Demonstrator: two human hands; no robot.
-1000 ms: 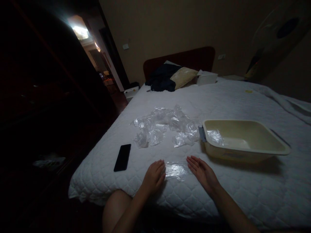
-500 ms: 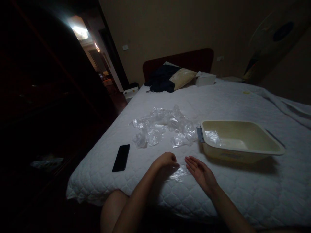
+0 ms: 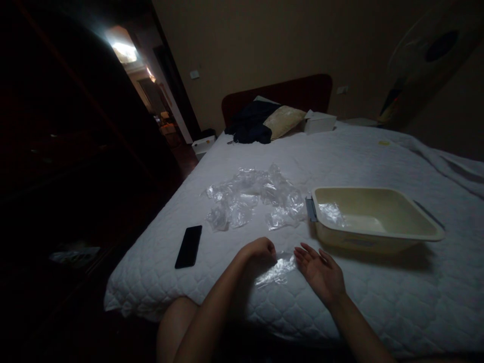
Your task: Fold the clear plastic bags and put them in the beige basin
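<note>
A small clear plastic bag (image 3: 278, 272) lies on the white quilted bed in front of me. My left hand (image 3: 261, 249) is closed, its curled fingers at the bag's upper left edge, seemingly pinching it; the fingertips are partly hidden. On the bag's other side, my right hand (image 3: 320, 272) is open, palm turned up and fingers apart, with the fingertips beside the bag's right end. Beyond both hands spreads a loose heap of crumpled clear plastic bags (image 3: 245, 194).
A cream plastic bin (image 3: 378, 242) with grey handles stands to the right, one clear bag inside by its left wall. To the left lies a black phone (image 3: 188, 246). A pillow (image 3: 284, 121), dark cloth (image 3: 251, 121) and a white box (image 3: 320, 123) rest near the headboard.
My right hand has shifted slightly right, away from the left hand, and its fingers have spread. The small bag now shows more openly between the hands. The left hand has barely moved.
</note>
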